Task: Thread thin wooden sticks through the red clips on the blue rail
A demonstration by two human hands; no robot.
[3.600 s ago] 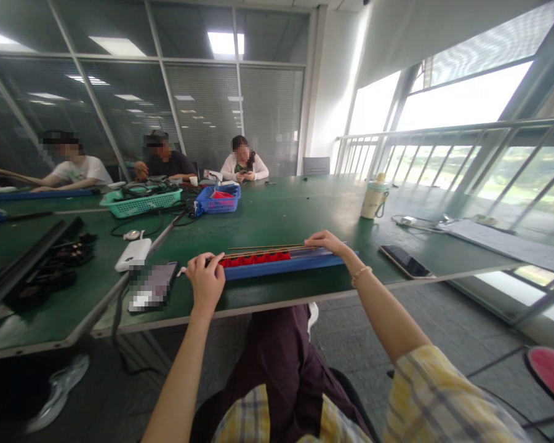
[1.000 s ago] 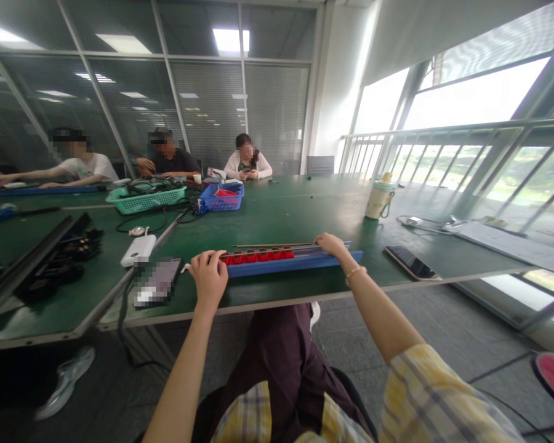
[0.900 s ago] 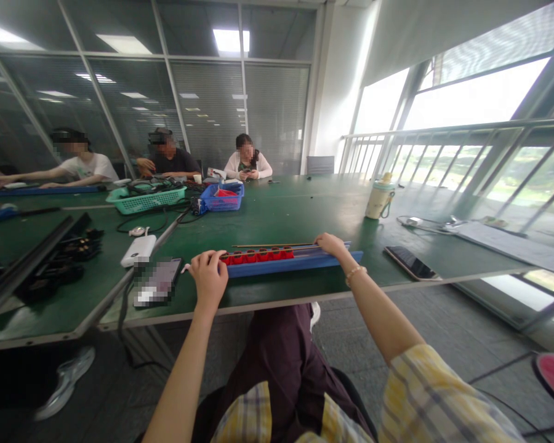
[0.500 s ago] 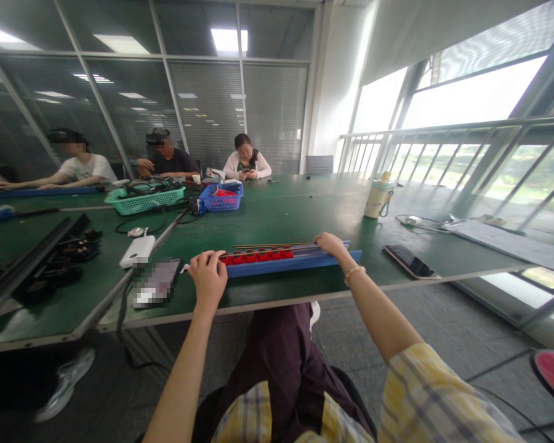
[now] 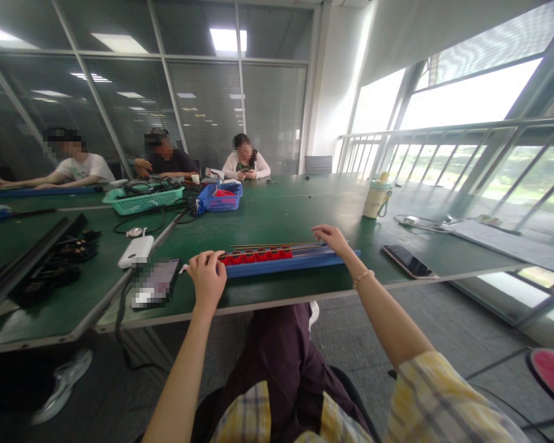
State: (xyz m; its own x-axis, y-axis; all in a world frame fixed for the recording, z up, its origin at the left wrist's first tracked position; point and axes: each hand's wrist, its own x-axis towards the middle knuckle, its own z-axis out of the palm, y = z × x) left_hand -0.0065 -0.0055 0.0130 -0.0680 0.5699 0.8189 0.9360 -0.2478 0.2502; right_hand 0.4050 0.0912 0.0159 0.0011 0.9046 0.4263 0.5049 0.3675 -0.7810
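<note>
A long blue trough (image 5: 300, 263) lies along the front of the green table, with a row of several red blocks (image 5: 261, 254) in its left half. My left hand (image 5: 207, 274) is closed over the trough's left end, its fingertips at the leftmost red block. Above the right half hovers my right hand (image 5: 333, 239), fingers stretched out to the left and holding nothing I can see. Thin rods (image 5: 249, 246) run along the far side of the trough; their right part is partly hidden by my right hand.
A phone (image 5: 154, 283) and a white power bank (image 5: 136, 251) lie to the left, another phone (image 5: 409, 261) to the right. Further back stand a bottle (image 5: 376, 197), a green basket (image 5: 143, 202) and a blue basket (image 5: 220, 202). Several people sit across the table.
My right hand has lifted off the right part of the trough and its fingers have straightened. My left hand stays on the left end.
</note>
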